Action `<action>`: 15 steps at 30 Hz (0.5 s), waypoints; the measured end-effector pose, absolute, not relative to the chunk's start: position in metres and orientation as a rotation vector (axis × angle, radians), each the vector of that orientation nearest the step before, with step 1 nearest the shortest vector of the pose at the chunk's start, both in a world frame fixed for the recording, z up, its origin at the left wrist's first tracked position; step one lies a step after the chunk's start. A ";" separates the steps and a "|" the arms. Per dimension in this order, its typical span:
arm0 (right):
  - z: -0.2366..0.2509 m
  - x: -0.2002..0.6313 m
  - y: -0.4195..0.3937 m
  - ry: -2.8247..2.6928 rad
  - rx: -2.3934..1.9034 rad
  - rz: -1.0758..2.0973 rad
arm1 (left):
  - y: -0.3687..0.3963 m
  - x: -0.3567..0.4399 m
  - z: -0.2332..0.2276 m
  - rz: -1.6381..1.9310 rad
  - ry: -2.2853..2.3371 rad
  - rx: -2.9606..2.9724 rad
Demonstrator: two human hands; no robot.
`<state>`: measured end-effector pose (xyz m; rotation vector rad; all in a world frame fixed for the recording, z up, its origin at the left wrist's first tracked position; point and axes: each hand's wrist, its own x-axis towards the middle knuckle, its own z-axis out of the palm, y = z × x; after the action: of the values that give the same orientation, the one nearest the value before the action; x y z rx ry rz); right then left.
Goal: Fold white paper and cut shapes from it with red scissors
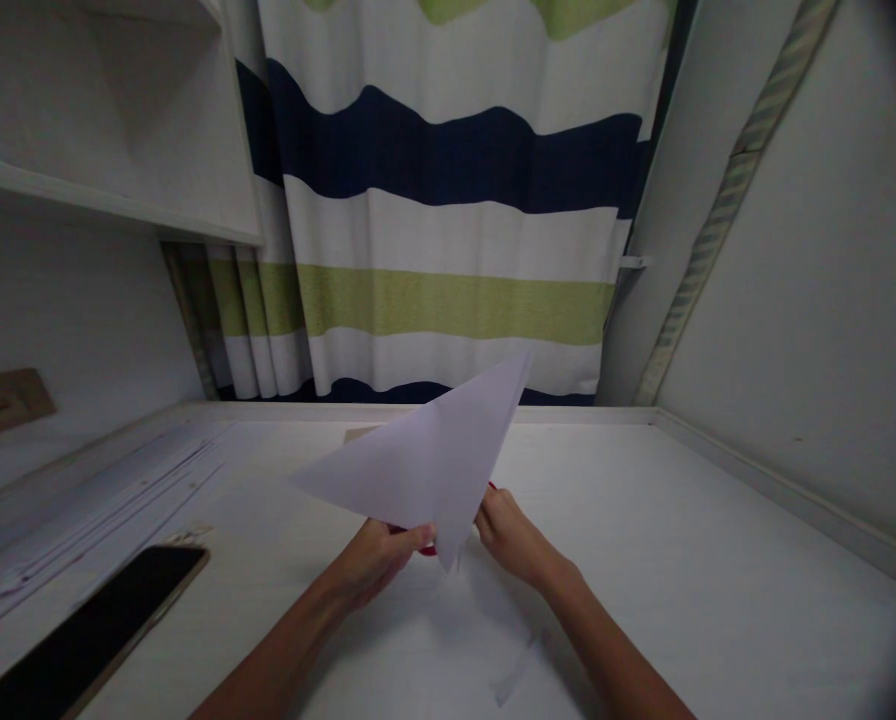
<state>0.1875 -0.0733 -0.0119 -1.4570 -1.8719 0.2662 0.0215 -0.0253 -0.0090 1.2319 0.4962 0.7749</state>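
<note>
A folded sheet of white paper point(433, 450) is held up above the white tabletop, one pointed corner up to the right and another out to the left. My left hand point(377, 555) grips its lower edge, thumb in front. Beside that thumb shows a small red curved piece point(428, 550). My right hand point(512, 535) is closed at the paper's right edge, its fingertips partly hidden behind the sheet. Another bit of red point(492, 486) peeks out above its knuckles; what object these red parts belong to is hidden.
A thin scrap of paper point(519, 672) lies near my right forearm. On the left are a dark phone point(92, 635) and flat white sheets or panels point(118, 520). A striped curtain point(448, 240) hangs behind the tabletop point(718, 600), with a shelf point(118, 205) at upper left.
</note>
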 end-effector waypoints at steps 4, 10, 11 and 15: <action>-0.016 0.181 -0.070 -1.701 -1.455 0.349 | -0.029 0.023 -0.004 0.775 0.466 1.174; -0.024 0.160 -0.070 -1.464 -1.429 0.327 | -0.028 0.025 -0.004 0.895 0.443 1.161; -0.024 0.156 -0.071 -1.464 -1.427 0.327 | -0.027 0.026 -0.005 0.913 0.441 1.155; -0.024 0.147 -0.073 -1.492 -1.321 0.408 | -0.027 0.032 -0.012 0.932 0.473 1.123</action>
<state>0.1466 -0.0725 -0.0243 -1.3207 -1.4920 0.4076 0.0317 -0.0269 -0.0117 1.1234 0.4731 0.9321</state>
